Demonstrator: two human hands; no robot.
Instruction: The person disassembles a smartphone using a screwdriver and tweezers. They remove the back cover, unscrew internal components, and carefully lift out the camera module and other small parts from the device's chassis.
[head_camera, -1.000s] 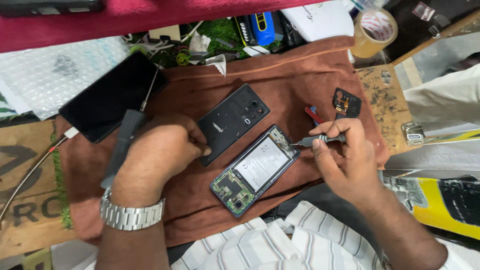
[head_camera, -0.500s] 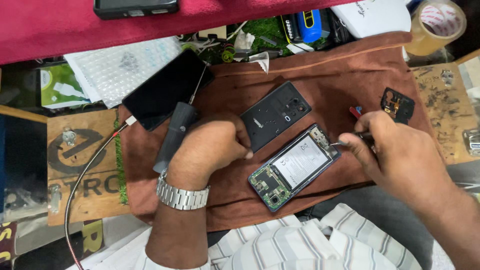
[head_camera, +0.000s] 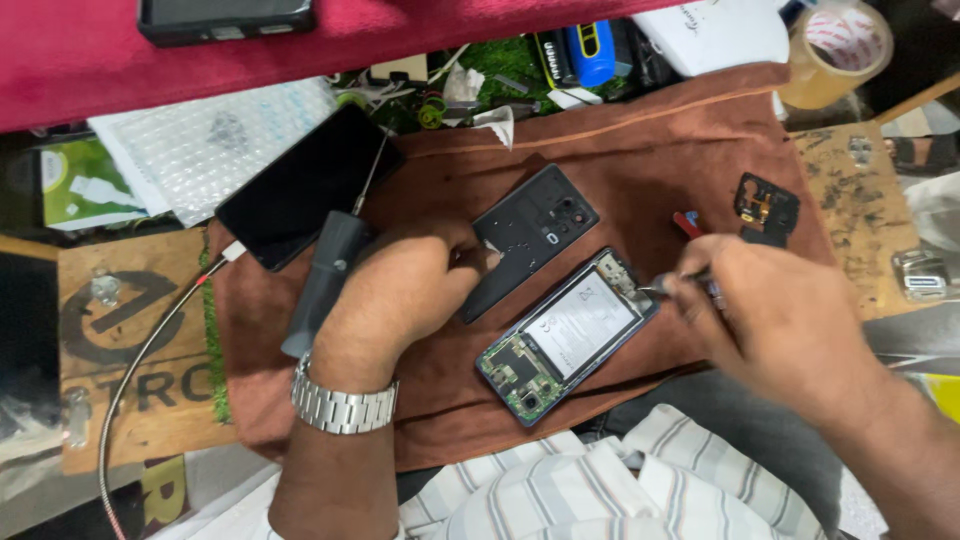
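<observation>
An opened phone (head_camera: 565, 335) lies on a brown cloth (head_camera: 620, 160), its battery and circuit board exposed. My right hand (head_camera: 775, 320) grips a thin metal tool whose tip (head_camera: 652, 289) touches the phone's upper right edge. Just above the phone lies its removed dark back cover (head_camera: 528, 235). My left hand (head_camera: 405, 295), with a metal wristwatch, rests on the cloth and its fingertips touch the cover's left edge. A dark-handled screwdriver (head_camera: 325, 280) lies beside that hand.
A black phone (head_camera: 305, 185) on a cable lies at the cloth's upper left. A small black camera frame part (head_camera: 765, 208) sits upper right, with a tape roll (head_camera: 835, 50) beyond. Bubble wrap (head_camera: 200, 145) and clutter line the back.
The view has shifted, so everything sits further right and lower in frame. My right hand stays at the phone's upper right edge with the tool; my left hand has barely moved.
</observation>
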